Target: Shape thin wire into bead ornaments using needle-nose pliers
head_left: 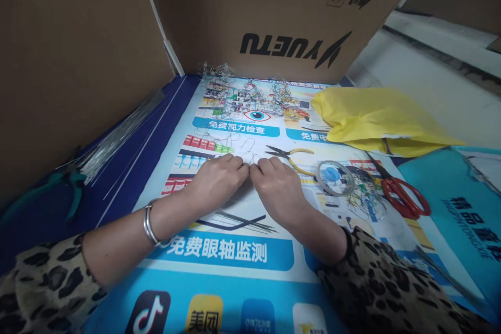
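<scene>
My left hand (219,180) and my right hand (278,188) meet over the printed sheet, fingertips pinched close together. Between them a thin bent wire (250,147) sticks up and away from me, with a curved end. Both hands are closed on it; the part inside the fingers is hidden. Just beyond my right hand lie pliers with yellow handles (299,153), jaws pointing left. To their right rests a roll of clear tape (318,180). Several dark thin strips (242,222) lie on the sheet below my hands.
Tangled wire pieces (250,95) lie along the far edge, by a cardboard box (203,15). At left are straight wires (117,141) and teal-handled pliers (76,195). On the right are red-handled scissors (407,197), a yellow bag (371,115) and a teal bag (438,182).
</scene>
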{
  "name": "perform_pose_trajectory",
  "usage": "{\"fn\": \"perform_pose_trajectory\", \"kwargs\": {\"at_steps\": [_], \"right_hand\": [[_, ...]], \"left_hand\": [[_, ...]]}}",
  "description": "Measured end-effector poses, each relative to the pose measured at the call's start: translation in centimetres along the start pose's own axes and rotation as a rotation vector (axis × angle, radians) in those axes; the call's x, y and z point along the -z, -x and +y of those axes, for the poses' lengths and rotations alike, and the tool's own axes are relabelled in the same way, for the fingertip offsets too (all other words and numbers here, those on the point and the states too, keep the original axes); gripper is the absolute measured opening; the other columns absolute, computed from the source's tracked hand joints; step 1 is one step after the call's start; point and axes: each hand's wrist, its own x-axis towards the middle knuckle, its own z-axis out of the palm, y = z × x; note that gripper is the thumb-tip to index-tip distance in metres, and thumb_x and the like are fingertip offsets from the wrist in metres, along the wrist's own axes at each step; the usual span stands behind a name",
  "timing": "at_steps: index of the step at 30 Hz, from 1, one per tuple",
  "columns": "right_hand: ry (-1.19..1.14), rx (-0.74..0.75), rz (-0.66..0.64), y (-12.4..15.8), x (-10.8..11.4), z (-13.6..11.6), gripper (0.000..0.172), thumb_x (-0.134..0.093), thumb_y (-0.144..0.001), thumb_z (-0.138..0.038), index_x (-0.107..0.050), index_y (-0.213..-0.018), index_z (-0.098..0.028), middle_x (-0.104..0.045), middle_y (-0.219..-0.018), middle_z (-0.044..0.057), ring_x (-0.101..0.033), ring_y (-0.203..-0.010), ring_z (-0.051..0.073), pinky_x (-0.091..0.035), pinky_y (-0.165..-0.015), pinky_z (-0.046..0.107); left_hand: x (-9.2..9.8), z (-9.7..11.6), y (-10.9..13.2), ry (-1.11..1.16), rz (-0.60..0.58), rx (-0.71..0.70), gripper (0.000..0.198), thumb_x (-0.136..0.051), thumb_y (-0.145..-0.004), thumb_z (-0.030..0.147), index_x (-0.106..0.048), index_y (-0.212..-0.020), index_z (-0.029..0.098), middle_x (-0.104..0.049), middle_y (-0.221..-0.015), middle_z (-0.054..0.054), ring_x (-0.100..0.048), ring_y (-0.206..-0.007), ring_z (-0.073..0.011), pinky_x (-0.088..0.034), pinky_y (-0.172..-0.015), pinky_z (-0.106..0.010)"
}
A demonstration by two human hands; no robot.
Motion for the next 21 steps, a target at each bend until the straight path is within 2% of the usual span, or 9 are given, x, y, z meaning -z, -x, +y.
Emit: {"fn": "perform_pose_trajectory", "kwargs": {"at_steps": [13,21], "right_hand": [[-0.002,-0.035,-0.057,0.03,0.29,-0.22,0.012,-0.047,-0.084,-0.012,-0.058,-0.086,-0.016,-0.058,-0.081,0.006,-0.048,-0.078,0.021,-0.033,-0.056,0.031],[-0.015,-0.061,-0.049,0.13,0.34,-0.32,0.013,-0.046,-0.085,-0.012,-0.058,-0.086,-0.016,-0.058,-0.083,0.006,-0.048,-0.079,0.021,-0.032,-0.055,0.03]], "left_hand": [[0.14,0.07,0.04,-0.045,0.066,0.016,0.008,-0.05,-0.081,0.013,-0.058,-0.078,0.015,-0.061,-0.075,-0.005,-0.057,-0.071,-0.0212,-0.046,-0.056,-0.03],[0.17,0.27,0.06,-0.061,0.088,0.028,0.009,-0.05,-0.08,0.011,-0.058,-0.078,0.015,-0.061,-0.074,-0.005,-0.057,-0.069,-0.0203,-0.044,-0.051,-0.028]]}}
